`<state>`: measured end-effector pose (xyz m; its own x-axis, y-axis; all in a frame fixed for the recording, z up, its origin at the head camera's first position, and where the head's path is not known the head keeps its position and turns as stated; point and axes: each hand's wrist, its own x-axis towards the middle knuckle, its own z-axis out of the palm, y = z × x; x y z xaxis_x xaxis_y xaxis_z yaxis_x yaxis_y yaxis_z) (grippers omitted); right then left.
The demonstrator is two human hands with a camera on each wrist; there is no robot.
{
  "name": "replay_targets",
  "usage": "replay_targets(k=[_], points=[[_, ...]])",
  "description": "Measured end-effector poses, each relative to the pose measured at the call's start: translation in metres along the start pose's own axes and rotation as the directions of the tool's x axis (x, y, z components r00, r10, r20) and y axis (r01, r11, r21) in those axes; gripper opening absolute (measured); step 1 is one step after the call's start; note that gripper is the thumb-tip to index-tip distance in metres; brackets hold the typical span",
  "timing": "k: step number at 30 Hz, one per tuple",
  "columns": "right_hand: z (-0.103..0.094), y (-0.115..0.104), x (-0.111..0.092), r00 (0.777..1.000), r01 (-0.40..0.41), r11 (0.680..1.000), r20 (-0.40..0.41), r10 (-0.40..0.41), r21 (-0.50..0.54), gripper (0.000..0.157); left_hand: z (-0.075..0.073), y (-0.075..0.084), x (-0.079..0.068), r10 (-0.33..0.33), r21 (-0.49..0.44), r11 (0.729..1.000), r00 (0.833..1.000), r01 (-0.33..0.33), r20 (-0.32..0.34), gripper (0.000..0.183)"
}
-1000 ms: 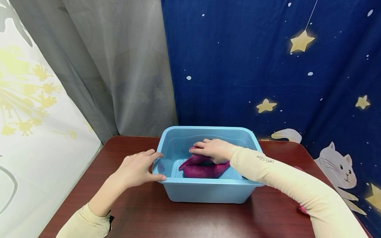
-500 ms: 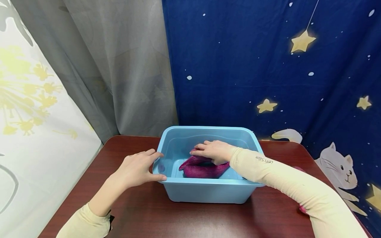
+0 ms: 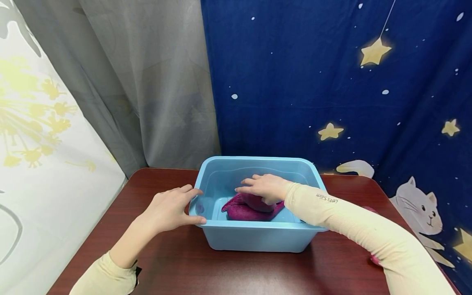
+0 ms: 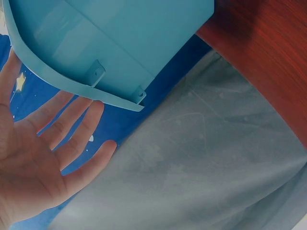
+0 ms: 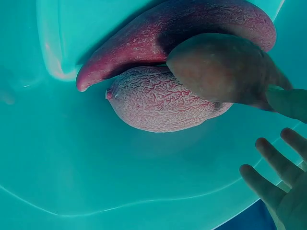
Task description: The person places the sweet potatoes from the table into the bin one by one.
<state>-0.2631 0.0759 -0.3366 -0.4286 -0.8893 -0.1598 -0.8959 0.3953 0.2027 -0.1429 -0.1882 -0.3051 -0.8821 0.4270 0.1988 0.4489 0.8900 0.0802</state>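
Note:
A light blue plastic tub [image 3: 258, 239] stands on a dark red-brown table [image 3: 166, 266]. Two wrinkled purple sweet potatoes [image 3: 239, 212] lie on its floor; the right wrist view shows a long one [image 5: 201, 24] above a rounder one [image 5: 163, 100]. My right hand [image 3: 263, 186] is inside the tub, palm over the potatoes, fingers [image 5: 273, 182] straight and spread, thumb against them. My left hand [image 3: 167, 209] rests on the tub's left rim, thumb at the front corner. From below, in the left wrist view, its fingers [image 4: 62, 129] lie straight under the tub's rim [image 4: 96, 93].
A pink object [image 3: 370, 209] lies on the table at the right, mostly hidden by my right forearm. A grey curtain [image 3: 147, 82] and a dark blue cloth with stars and a cat [image 3: 332, 82] hang close behind the table's far edge.
My right hand has shifted slightly over the sweet potatoes, and a rounder purple end now shows under its palm. The left hand and the tub have not moved.

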Motion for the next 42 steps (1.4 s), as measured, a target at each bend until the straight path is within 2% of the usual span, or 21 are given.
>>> replay_targets(k=[17, 23, 29, 42], points=[[-0.004, 0.000, -0.002, 1.000, -0.014, 1.000, -0.002, 0.014, -0.003, 0.081, -0.001, 0.002, 0.000, -0.003, 0.002, 1.000, 1.000, 0.003, 0.007, 0.064], [-0.012, 0.002, -0.002, 0.999, -0.045, 0.999, -0.003, 0.045, -0.006, 0.083, -0.001, 0.002, 0.000, 0.000, 0.006, 1.000, 1.000, 0.000, 0.002, 0.064], [-0.018, 0.006, -0.004, 0.999, -0.039, 0.999, -0.031, 0.038, -0.037, 0.077, -0.001, 0.002, -0.001, -0.001, 0.004, 1.000, 1.000, 0.001, 0.005, 0.063], [-0.042, 0.013, -0.019, 0.996, -0.061, 0.998, -0.063, 0.061, 0.001, 0.070, 0.000, 0.002, -0.002, 0.000, 0.000, 1.000, 1.000, 0.000, -0.003, 0.063]])
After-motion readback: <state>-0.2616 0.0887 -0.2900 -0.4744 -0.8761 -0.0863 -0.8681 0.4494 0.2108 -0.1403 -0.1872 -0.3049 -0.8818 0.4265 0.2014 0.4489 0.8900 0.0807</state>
